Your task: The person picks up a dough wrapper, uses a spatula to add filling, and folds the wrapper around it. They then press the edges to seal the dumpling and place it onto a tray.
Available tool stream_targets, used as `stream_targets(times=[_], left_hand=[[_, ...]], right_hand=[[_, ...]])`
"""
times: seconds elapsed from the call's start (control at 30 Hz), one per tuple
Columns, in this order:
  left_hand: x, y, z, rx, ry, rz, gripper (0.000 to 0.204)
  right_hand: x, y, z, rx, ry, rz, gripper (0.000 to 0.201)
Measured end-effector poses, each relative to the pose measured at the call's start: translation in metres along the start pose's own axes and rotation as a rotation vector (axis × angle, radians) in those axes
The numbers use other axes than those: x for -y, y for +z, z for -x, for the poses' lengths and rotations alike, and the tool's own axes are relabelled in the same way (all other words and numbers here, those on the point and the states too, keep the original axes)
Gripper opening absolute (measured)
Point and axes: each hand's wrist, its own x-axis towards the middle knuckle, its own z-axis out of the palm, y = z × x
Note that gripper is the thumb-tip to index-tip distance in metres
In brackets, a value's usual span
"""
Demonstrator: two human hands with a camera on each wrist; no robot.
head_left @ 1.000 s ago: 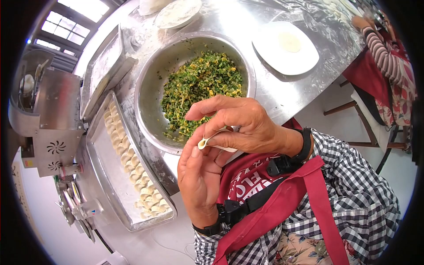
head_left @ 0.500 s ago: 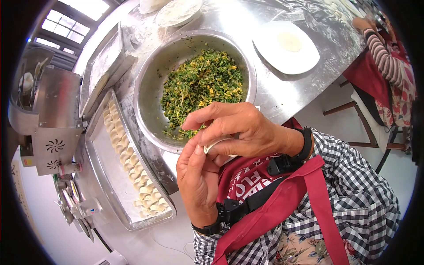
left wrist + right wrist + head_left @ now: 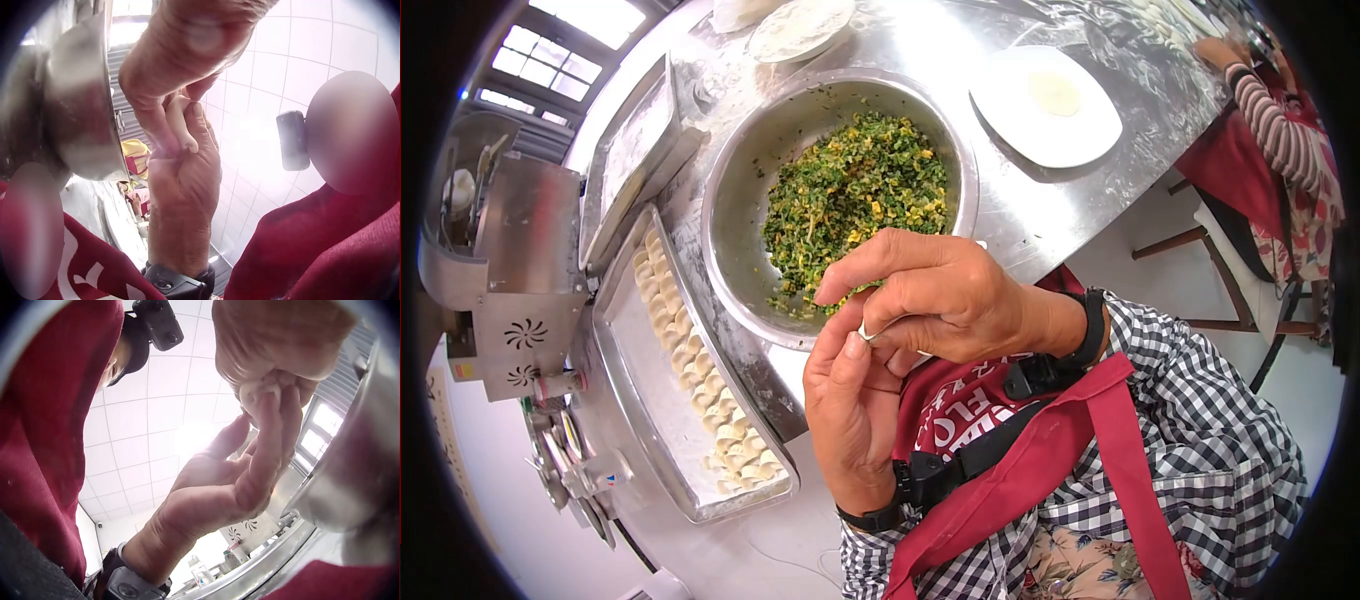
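Note:
Both hands meet at the near rim of a large steel bowl (image 3: 720,270) of chopped green and yellow filling (image 3: 855,190). Between their fingertips is a small pale dumpling (image 3: 180,125), folded over; only a sliver of its edge shows in the head view. The left hand (image 3: 848,400) holds it from below, its thumb at the edge. From above, the right hand (image 3: 945,305) pinches the dough between thumb and fingers, with the index finger extended past it. In the right wrist view the dumpling's rounded side (image 3: 250,399) shows beside the fingertips.
Left of the bowl, a metal tray (image 3: 635,400) carries rows of finished dumplings (image 3: 695,360). Another tray (image 3: 635,150) lies beyond it, near a steel machine (image 3: 525,270). A white plate (image 3: 1090,130) with a round wrapper and a flour bowl (image 3: 800,30) stand farther back. Another person's arm (image 3: 1275,125) is at right.
A second ago the dumpling's cupped open end showed between the hands. The right hand has since dipped slightly and its fingers have closed over the dough, covering most of it.

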Motion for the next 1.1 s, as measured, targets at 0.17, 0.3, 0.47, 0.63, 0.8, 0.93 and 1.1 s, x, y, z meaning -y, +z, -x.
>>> stream_targets(times=[0.17, 0.3, 0.47, 0.63, 0.8, 0.93, 1.1], left_hand=[[-0.002, -0.003, -0.001, 0.027, 0.01, -0.009, 0.041], [-0.006, 0.002, 0.0, 0.004, -0.029, 0.015, 0.043], [-0.009, 0.005, 0.001, 0.035, -0.046, 0.102, 0.05], [-0.008, -0.006, 0.0, 0.129, -0.037, 0.048, 0.05], [-0.005, 0.0, 0.001, 0.137, -0.009, 0.088, 0.05], [-0.005, -0.001, 0.002, 0.137, 0.023, 0.042, 0.05], [-0.004, 0.006, 0.003, 0.072, 0.024, -0.018, 0.05]], right_hand=[[0.005, -0.001, -0.002, 0.059, 0.039, -0.045, 0.01], [0.01, -0.003, -0.004, 0.061, 0.212, -0.167, 0.014], [0.006, -0.003, -0.001, 0.152, 0.188, -0.175, 0.018], [0.002, -0.002, 0.002, 0.142, 0.241, -0.231, 0.012], [0.002, -0.002, 0.003, 0.136, 0.18, -0.174, 0.007], [-0.001, -0.001, 0.004, 0.121, 0.095, -0.101, 0.011], [0.01, -0.007, -0.001, 0.071, 0.262, -0.232, 0.016]])
